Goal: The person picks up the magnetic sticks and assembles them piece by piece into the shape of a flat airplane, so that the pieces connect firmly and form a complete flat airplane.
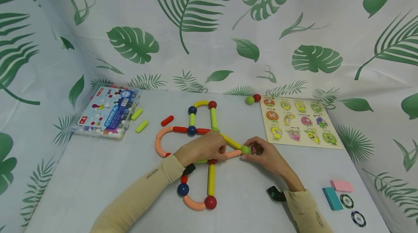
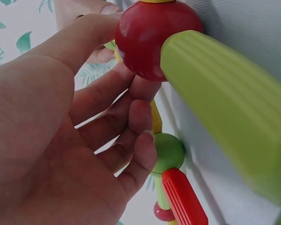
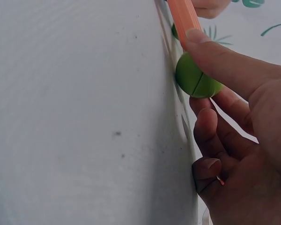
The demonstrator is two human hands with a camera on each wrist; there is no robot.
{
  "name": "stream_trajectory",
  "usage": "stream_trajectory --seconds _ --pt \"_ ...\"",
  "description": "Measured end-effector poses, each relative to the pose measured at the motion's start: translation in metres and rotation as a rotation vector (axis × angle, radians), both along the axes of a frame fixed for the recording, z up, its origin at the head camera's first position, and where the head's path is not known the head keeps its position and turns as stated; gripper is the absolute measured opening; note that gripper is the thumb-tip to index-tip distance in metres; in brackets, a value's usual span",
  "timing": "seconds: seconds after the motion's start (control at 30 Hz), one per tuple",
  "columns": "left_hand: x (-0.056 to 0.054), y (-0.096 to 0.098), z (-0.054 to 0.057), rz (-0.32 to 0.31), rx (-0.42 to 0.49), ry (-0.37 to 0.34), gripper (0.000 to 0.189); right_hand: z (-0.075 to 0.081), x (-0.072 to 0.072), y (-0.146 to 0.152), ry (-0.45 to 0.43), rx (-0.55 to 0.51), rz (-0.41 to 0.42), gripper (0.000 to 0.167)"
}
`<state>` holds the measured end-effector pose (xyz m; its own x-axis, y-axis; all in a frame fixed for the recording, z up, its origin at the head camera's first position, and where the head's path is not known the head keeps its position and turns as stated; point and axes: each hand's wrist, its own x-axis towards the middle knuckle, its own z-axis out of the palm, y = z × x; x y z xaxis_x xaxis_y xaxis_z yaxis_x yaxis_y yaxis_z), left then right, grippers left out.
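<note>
On the white table lies a flat figure of coloured toy rods and balls. Beside the lower red ball (image 2: 152,40), my left hand (image 1: 209,146) pinches the straight orange rod (image 1: 233,154); the ball hides its fingertips in the left wrist view. At the rod's other end, my right hand (image 1: 263,154) holds a green ball (image 3: 194,77) between thumb and fingers. A yellow rod (image 1: 232,141) also runs to this green ball. A yellow-green rod (image 2: 225,103) joins the red ball in the left wrist view. My left hand and forearm cover part of the figure's middle.
A plastic box (image 1: 104,111) stands at the left, near two yellow-green rods (image 1: 142,126) and a red rod (image 1: 167,121). Loose balls (image 1: 250,100) lie at the back beside a fruit sticker sheet (image 1: 300,121). Blocks (image 1: 332,199) and round chips (image 1: 358,218) lie front right.
</note>
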<state>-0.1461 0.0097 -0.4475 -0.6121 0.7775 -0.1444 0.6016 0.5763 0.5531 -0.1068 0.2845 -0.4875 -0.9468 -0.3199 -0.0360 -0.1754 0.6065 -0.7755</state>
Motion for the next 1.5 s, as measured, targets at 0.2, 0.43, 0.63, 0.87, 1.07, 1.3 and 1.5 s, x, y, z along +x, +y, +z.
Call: stream_trajectory --seconds 0.2,0.43,0.63,0.87,1.07,1.3,1.5 --pt "0.001 -0.005 0.000 0.012 0.007 -0.012 0.022 0.000 -0.001 -0.004 -0.001 0.001 0.009 0.040" --pt "0.000 -0.010 -0.001 0.011 0.027 -0.018 0.022 -0.001 -0.002 -0.007 -0.008 0.005 0.010 0.041" --pt "0.000 -0.014 0.000 0.024 0.013 -0.028 0.022 -0.002 -0.004 -0.011 0.005 -0.006 0.026 0.042" --pt "0.000 -0.019 0.002 0.030 0.015 -0.034 0.023 -0.004 -0.007 -0.017 0.029 -0.026 0.039 0.042" --pt "0.001 -0.024 0.002 0.055 0.011 -0.063 0.024 -0.003 -0.008 -0.023 0.010 -0.014 0.047 0.041" --pt "0.001 -0.028 0.000 0.067 0.003 -0.073 0.020 -0.002 -0.008 -0.025 0.001 -0.009 0.045 0.041" --pt "0.002 -0.034 0.000 0.086 0.042 -0.102 0.018 -0.001 -0.008 -0.026 0.003 -0.009 0.049 0.041"
